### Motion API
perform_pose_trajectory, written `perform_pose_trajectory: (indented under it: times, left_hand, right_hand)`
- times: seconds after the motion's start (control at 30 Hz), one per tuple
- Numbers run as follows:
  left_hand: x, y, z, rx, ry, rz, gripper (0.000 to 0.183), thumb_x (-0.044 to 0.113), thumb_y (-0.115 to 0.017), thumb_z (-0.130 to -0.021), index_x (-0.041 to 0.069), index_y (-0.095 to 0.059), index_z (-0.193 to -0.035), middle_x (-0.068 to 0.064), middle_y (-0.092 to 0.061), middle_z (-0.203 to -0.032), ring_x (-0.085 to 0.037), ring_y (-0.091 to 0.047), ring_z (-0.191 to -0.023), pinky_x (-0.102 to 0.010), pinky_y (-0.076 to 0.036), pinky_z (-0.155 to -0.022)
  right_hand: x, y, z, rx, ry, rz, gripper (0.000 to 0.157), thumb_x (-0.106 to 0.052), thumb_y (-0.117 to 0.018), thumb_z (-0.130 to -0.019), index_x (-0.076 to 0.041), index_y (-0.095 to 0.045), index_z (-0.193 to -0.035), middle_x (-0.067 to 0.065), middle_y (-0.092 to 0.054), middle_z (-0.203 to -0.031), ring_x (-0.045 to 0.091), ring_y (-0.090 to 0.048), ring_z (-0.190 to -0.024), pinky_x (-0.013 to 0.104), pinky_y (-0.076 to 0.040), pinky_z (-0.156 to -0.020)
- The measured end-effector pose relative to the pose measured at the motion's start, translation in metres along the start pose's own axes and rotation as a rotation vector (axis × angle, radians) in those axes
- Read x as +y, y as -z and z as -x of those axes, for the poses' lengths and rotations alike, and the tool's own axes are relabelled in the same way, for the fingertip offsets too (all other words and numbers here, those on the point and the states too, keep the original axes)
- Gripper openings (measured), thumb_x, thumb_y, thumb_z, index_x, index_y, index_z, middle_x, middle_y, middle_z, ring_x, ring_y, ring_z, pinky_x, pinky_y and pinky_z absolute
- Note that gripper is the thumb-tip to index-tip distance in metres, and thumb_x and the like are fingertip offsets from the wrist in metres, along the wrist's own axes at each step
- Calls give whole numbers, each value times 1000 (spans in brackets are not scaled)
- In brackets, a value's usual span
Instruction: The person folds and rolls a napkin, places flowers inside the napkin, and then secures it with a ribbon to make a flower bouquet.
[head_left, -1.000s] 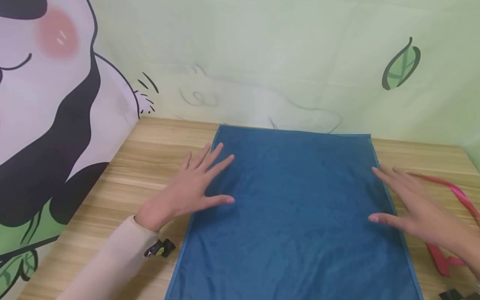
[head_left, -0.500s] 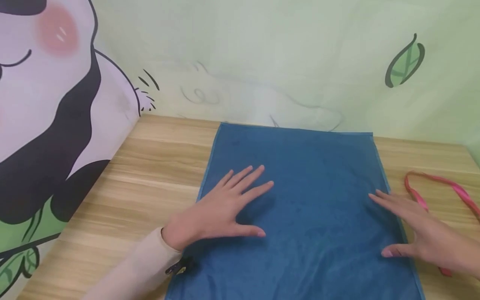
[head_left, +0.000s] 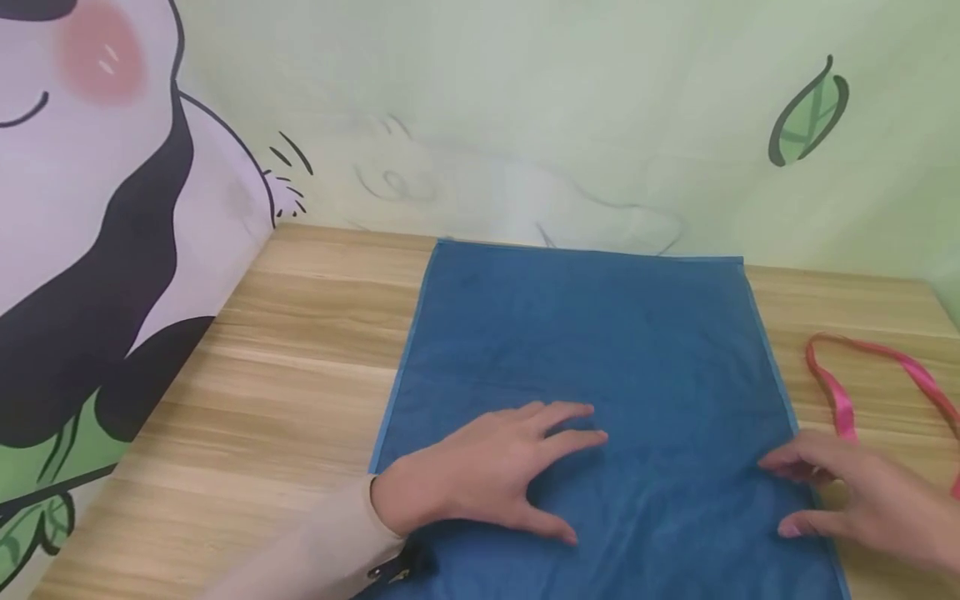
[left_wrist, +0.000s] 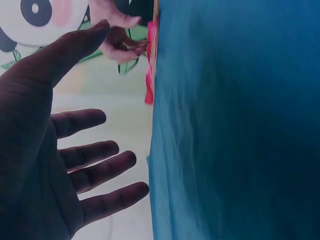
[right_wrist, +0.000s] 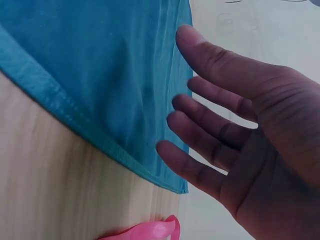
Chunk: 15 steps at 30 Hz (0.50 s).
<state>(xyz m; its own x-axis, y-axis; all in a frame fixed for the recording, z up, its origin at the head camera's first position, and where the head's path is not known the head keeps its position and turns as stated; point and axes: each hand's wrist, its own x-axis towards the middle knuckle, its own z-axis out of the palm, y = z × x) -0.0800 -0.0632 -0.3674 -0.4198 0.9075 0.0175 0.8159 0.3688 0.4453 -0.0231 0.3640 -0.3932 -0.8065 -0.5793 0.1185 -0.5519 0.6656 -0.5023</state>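
A blue cloth (head_left: 585, 333) with a stitched hem lies spread on the wooden table, lightly wrinkled toward the near side. Over its near left part is my left hand (head_left: 487, 475), fingers spread and slightly bent, nothing in them. In the left wrist view the fingers (left_wrist: 102, 172) stand apart from the cloth (left_wrist: 225, 125). My right hand (head_left: 870, 496) is at the cloth's right edge, thumb and fingers parted with a gap between. The right wrist view shows its loosely bent fingers (right_wrist: 200, 130) above the cloth's hemmed edge (right_wrist: 95, 132), holding nothing.
A pink-red ribbon (head_left: 843, 412) lies looped on the table (head_left: 300, 350) to the right of the cloth, partly behind my right hand. A pale green backdrop (head_left: 525, 125) with a leaf drawing stands behind the table, and a panda picture (head_left: 150, 208) borders the left side.
My left hand has moved right and nearer over the cloth. My right hand has come nearer along the right edge, its fingers now more bent, uncovering more of the ribbon. The cloth lies about the same.
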Motion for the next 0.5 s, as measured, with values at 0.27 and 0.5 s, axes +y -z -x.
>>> perform_pose_trajectory:
  times: [0.27,0.5]
  left_hand:
    - [25,-12,-15,-29,-95,-42,77,66,-78,-88,21,-59,-147,3,-53,-134,-2,-54,-100,-12,-47,-70]
    - [35,-29,-18,-163,-149,43,45,55,-78,-93,24,-67,-125,11,-55,-108,6,-42,-68,-11,-38,-56]
  right_hand:
    - [6,-2,12,-155,4,-269,47,-1,-95,-72,-11,-67,-109,-16,-61,-97,4,-56,-81,22,-47,-61]
    - [11,-2,22,-248,-32,-352,42,-2,-92,-78,-14,-65,-108,-17,-53,-93,5,-51,-77,25,-41,-56]
